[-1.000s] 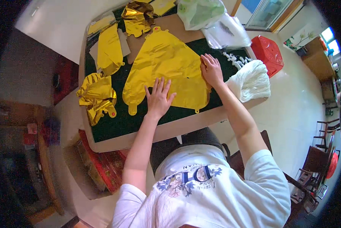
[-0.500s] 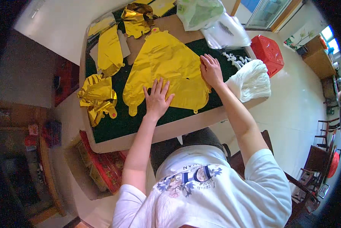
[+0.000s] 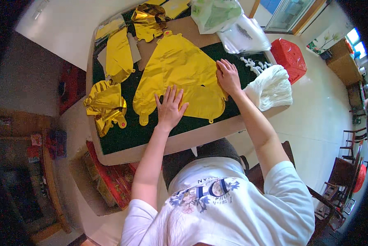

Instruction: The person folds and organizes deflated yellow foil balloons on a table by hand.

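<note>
A large flat gold foil balloon (image 3: 177, 61), uninflated and slightly wrinkled, lies spread on the dark green tabletop (image 3: 122, 143). Small tabs stick out along its edge, and a red spot marks its far tip. My left hand (image 3: 170, 108) rests on its near part with the fingers spread. At its right edge lies my right hand (image 3: 228, 76), fingers stretched out, partly on the foil. Neither hand grips anything. Left of the balloon are a folded gold foil piece (image 3: 119, 57) and a crumpled gold one (image 3: 106, 102).
Another crumpled gold foil (image 3: 148, 22) lies at the far side, beside brown cardboard (image 3: 196, 30). Clear plastic bags (image 3: 243, 35) sit at the far right. A bundle of white string (image 3: 272, 88) lies by my right forearm. Behind it stands a red box-shaped object (image 3: 288, 61).
</note>
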Tool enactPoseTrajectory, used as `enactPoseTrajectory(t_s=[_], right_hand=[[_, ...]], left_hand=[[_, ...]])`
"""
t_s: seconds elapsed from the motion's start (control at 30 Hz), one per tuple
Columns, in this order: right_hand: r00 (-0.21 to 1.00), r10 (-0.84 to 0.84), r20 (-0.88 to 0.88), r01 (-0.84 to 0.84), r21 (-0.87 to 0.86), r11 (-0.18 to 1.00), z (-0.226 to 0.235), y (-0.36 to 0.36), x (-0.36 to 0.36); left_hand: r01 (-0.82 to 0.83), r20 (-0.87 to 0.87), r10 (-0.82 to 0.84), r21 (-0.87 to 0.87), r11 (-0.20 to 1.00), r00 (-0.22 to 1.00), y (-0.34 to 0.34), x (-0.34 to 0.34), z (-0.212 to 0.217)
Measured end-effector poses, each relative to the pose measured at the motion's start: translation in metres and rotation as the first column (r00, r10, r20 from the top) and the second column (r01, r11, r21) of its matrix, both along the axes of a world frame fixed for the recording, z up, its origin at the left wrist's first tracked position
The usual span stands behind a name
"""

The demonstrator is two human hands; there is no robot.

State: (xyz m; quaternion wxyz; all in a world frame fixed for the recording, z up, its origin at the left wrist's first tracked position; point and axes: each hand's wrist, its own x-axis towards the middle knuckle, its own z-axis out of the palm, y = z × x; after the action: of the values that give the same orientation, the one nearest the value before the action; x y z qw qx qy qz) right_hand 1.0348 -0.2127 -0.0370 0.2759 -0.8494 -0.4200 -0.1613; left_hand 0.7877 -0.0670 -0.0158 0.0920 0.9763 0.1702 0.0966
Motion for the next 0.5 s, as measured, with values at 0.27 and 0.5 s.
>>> enactPoseTrajectory(t_s=[0.27, 0.5], right_hand=[[1.0, 0.006, 0.0, -0.006, 0.007, 1.0, 0.005, 0.001, -0.002], [1.0, -0.008, -0.014, 0.008, 0.019, 1.0, 0.0, 0.001, 0.002]], left_hand=[[0.001, 0.029, -0.002, 0.039, 0.999, 1.0, 0.001, -0.001, -0.004], [-0.03, 0.131, 0.028, 0.01, 1.0, 0.991, 0.002, 0.002, 0.01]])
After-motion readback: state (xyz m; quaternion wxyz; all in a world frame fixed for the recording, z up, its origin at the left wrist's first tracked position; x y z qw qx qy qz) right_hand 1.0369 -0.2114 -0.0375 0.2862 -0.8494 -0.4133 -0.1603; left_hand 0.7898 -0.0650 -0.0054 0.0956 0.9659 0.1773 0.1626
